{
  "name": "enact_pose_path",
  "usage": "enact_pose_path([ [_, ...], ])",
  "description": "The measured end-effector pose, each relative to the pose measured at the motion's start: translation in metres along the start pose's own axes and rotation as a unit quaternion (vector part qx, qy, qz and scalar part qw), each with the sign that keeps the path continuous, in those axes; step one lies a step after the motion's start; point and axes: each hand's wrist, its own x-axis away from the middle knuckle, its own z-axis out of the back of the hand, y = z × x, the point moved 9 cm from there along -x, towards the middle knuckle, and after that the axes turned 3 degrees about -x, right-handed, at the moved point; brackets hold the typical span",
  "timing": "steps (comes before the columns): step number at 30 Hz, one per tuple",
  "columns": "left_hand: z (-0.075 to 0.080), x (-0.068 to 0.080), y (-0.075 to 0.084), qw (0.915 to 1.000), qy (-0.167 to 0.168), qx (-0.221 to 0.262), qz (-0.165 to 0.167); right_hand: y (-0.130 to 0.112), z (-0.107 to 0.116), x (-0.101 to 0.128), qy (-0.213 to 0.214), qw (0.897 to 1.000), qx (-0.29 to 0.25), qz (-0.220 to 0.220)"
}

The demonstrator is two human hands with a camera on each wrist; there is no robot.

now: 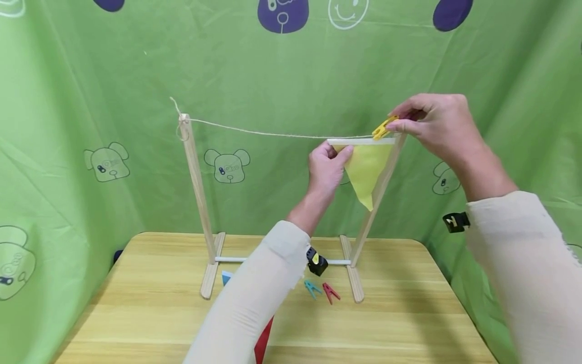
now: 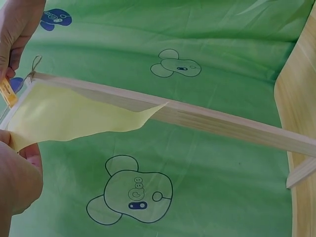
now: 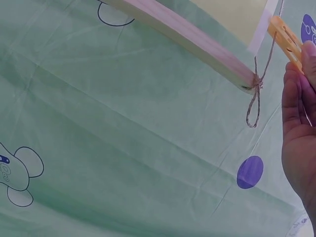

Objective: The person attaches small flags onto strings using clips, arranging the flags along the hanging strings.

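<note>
My left hand (image 1: 327, 167) pinches the white top edge of a yellow triangular pennant (image 1: 366, 172) near its left corner, just under the string (image 1: 273, 134). The pennant hangs point down in front of the right wooden post (image 1: 384, 187). Above its right part, my right hand (image 1: 434, 121) pinches a yellow clothespin (image 1: 384, 127) between thumb and fingers. The clothespin's tips are at the string and the pennant's white edge; whether they grip both I cannot tell. In the right wrist view, the string's knot (image 3: 257, 84) sits at the post's end beside the clothespin (image 3: 285, 39).
A blue clothespin (image 1: 312, 288) and a red clothespin (image 1: 331, 292) lie on the wooden table (image 1: 400, 313). A red piece (image 1: 262, 344) and a blue piece (image 1: 226, 276) show partly behind my left sleeve. The left post (image 1: 197, 187) holds the string's other end. Green cloth surrounds the table.
</note>
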Motion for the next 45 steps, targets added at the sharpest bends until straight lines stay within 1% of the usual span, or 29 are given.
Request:
enact_pose_path([
  [6, -0.001, 0.000, 0.000, 1.0000, 0.005, -0.001, 0.000, -0.003, 0.000, -0.001, -0.009, 1.000, 0.008, 0.009],
  [16, -0.004, 0.000, 0.003, 1.0000, -0.005, -0.006, -0.004, -0.004, -0.001, -0.002, -0.018, 1.000, 0.017, 0.017],
  [21, -0.005, -0.001, 0.002, 1.0000, -0.006, 0.001, -0.005, -0.008, -0.003, -0.002, -0.017, 0.999, 0.014, 0.031],
  [28, -0.003, -0.002, 0.000, 1.0000, 0.000, 0.000, 0.005, -0.008, -0.008, -0.002, -0.022, 0.999, 0.017, 0.039],
  [41, -0.003, -0.004, 0.001, 1.0000, -0.006, 0.000, 0.000, -0.009, -0.014, -0.004, -0.023, 0.997, 0.031, 0.061],
  [45, -0.004, -0.004, 0.001, 1.0000, -0.009, -0.001, -0.002, -0.013, -0.014, -0.004, -0.023, 0.996, 0.039, 0.075],
])
